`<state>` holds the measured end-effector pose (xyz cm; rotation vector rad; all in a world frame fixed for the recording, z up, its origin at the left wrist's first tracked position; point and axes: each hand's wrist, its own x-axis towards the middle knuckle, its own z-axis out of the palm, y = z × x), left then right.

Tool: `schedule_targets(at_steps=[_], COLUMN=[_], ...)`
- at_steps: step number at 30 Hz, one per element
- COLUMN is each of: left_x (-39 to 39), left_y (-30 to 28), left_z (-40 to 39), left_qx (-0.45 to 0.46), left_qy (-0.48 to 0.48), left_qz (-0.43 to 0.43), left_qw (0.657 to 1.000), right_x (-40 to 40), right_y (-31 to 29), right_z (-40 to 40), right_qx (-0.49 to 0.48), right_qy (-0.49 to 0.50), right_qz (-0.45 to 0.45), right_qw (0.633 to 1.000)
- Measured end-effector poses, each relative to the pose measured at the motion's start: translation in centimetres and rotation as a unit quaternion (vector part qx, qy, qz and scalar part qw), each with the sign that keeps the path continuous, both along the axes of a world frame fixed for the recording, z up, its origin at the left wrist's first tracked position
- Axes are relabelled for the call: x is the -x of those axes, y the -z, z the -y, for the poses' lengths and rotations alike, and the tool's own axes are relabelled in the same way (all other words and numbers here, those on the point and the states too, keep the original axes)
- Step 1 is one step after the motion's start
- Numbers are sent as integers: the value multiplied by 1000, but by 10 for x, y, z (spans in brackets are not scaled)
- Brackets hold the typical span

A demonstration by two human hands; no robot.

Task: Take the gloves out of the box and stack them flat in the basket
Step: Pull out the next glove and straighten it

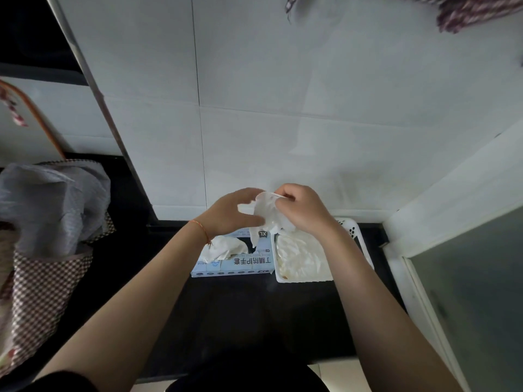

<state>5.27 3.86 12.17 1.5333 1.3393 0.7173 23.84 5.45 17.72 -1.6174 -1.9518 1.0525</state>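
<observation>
While both hands (pixel 266 210) pinch a glove (pixel 267 213), box (pixel 235 261) touches basket (pixel 355 230).

Bare black counter (pixel 232 306) lower centre; box (pixel 240 264), basket (pixel 355 230) against wall (pixel 283 137); checkered bag (pixel 42 278) crowds left.

Both bare forearms reach far forward, the left hand (pixel 230 212) and right hand (pixel 302 210) raised close together, fingers curled and pinching.
</observation>
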Motion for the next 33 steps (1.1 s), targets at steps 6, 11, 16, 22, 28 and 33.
schedule_targets(at_steps=[6, 11, 16, 22, 28, 33], left_x=[-14, -25, -25, -41, -64, -83], left_y=[-9, -8, 16, 22, 22, 30], left_z=[-3, 1, 2, -2, -10, -17], left_qx=[-16, -23, 56, 92, 103, 128], left_qy=[-50, -36, -34, -54, -58, -70], left_qz=[63, 65, 44, 77, 104, 113], left_qw=[997, 997, 997, 991, 988, 983], right_x=[-7, -7, -23, -49, -73, -101], right_y=[0, 4, 7, 14, 27, 34], right_z=[2, 4, -2, -5, -4, -7], right_qx=[-22, -38, -148, -141, -64, -6], right_qy=[-6, -29, 69, 148, 144, 83], right_qz=[2, 7, 5, -5, -84, -45], right_qw=[1000, 999, 987, 979, 984, 996])
